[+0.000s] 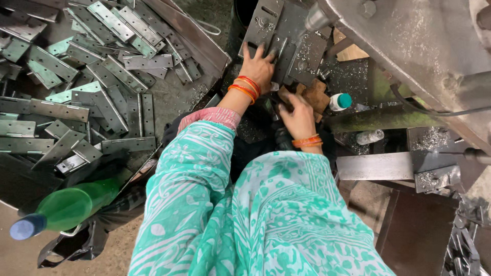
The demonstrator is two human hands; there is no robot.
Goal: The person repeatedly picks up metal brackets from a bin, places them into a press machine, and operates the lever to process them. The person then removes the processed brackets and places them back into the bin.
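Hinge plate (279,51) lies flat on the machine bed (302,30) under the heavy press frame (409,36); your left hand (258,66) presses it with fingers spread, not gripping. Those fingertips could be caught or cut on metal shavings (353,76). Your right hand (296,117) rests curled by the wooden blocks (314,94); whether it holds anything I cannot tell. A knock could tip the small bottle (339,101).

Layout around the flat grey steel press plate (286,48)

Left of the plate lies the heap of flat drilled grey metal hinge strips (97,82); right of it stands the small white teal-capped bottle (339,101); nearer the person, far left, lies the green plastic bottle (71,206).
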